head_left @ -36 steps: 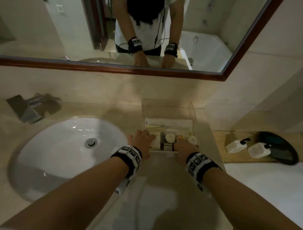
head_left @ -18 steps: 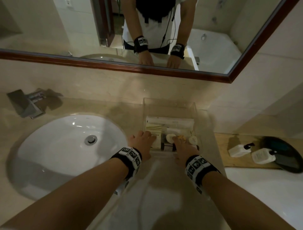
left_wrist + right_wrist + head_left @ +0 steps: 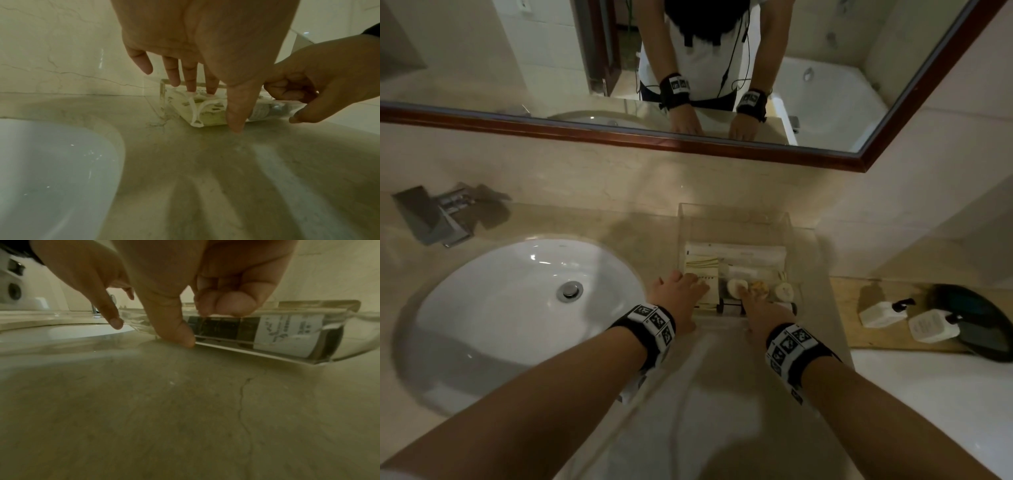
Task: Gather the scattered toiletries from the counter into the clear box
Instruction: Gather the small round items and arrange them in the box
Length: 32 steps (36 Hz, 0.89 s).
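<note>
Beige stone bench, white sink left of the clear box. Clear box against the back wall, already loaded: flat packets, small bottles, a dark labelled tube along its near wall. Left hand at the box's near-left corner, fingers straight, pressing a white-strapped packet. Right hand at the near wall, grip narrow, fingers curled over the rim. Likely final tidying step; next, probably releasing both hands. Two pump bottles well right of the box, possibly left to collect.

I see: white sink with drain; tap behind it; framed mirror; two pump bottles and dark dish on wooden board.
</note>
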Available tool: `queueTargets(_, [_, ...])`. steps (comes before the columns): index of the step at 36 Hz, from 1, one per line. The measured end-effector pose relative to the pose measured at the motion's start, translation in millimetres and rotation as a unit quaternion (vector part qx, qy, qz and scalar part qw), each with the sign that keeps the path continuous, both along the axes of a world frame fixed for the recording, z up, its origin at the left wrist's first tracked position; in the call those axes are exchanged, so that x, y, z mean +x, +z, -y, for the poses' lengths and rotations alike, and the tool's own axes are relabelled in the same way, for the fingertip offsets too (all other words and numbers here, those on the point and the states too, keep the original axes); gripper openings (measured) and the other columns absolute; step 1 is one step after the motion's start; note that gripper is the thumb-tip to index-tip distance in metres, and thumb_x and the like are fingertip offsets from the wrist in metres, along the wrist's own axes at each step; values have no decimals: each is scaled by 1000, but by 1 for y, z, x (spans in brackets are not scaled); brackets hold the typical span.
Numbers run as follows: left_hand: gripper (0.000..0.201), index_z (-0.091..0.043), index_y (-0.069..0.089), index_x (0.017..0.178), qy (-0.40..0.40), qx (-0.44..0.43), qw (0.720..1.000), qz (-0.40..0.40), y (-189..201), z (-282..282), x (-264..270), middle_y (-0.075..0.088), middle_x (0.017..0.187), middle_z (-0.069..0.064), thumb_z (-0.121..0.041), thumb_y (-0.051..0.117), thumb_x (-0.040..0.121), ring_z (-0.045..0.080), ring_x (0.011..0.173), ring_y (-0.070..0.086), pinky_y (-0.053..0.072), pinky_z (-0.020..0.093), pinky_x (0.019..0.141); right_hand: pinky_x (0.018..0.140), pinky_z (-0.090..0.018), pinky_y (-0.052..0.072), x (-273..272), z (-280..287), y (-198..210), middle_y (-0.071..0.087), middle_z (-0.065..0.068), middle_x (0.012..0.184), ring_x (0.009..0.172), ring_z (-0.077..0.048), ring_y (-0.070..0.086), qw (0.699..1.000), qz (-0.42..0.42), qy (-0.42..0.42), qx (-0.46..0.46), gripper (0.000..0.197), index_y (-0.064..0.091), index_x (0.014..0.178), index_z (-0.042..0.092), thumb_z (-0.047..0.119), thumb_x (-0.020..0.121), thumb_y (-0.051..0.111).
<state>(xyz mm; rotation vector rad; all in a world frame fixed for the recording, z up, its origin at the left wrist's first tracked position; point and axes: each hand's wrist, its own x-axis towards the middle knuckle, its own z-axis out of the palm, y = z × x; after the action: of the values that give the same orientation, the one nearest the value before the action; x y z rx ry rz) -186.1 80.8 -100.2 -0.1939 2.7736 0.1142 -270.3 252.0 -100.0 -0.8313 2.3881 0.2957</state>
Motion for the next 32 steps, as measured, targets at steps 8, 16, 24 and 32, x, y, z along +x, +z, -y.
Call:
queueTargets(8, [79, -37, 23, 147, 14, 10, 1000, 1, -2, -4, 2, 25, 149, -1, -42, 66, 80, 26, 134, 28, 34, 47, 101, 93, -51, 49, 3, 0, -2, 45, -21, 140, 110, -35, 58, 1000, 2, -22, -8, 85, -17, 149, 26, 22, 94, 47])
queueTargets(16, [81, -34, 21, 148, 15, 18, 1000, -4, -3, -4, 1, 25, 152, -1, -38, 66, 81, 24, 137, 29, 34, 47, 104, 88, -45, 50, 1, 3, 3, 50, -23, 134, 106, -33, 60, 999, 23, -31, -13, 82, -24, 147, 24, 27, 97, 41])
queueTargets(24, [72, -30, 36, 135, 7, 16, 998, -57, -3, 0, 1, 29, 146, -2, -43, 72, 74, 22, 131, 33, 38, 44, 101, 89, -46, 52, -1, 2, 3, 51, -19, 135, 108, -32, 60, 999, 12, -26, -16, 91, -18, 149, 28, 20, 91, 52])
queueTargets(32, [106, -25, -1, 153, 16, 4, 999, -32, -3, 6, -7, -9, 161, 1, -47, 71, 78, 26, 149, 2, 17, 55, 117, 116, -53, 18, -6, -2, 2, -5, -7, 158, 145, -34, 4, 986, -150, 25, -61, 100, -4, 150, 25, 36, 79, 66])
